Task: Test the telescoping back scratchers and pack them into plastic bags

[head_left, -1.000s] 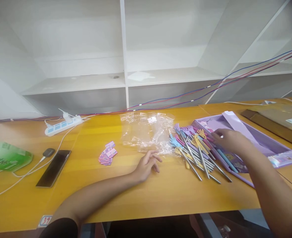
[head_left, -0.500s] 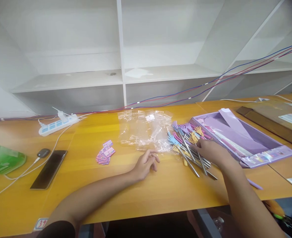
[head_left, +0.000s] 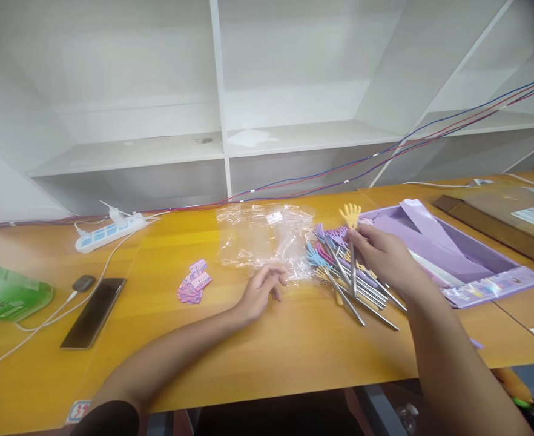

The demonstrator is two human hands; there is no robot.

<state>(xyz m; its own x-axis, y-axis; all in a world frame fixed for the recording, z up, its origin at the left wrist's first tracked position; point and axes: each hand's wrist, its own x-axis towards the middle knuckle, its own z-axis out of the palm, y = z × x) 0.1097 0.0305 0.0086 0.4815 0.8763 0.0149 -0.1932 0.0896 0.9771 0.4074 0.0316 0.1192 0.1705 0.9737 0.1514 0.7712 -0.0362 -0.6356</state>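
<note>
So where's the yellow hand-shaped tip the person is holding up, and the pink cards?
Yellow hand-shaped tip (head_left: 351,218): head view, on its palm.
Pink cards (head_left: 193,287): head view, middle of the pile.

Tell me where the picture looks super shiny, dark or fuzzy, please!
Head view: white glints sparkle on the clear plastic, and bright streaks run along the metal rods. Head view: the top right corner goes dark. Head view: the green package looks soft and smeary, while the yellow toy hand in the right hand is easier to make out.
</note>
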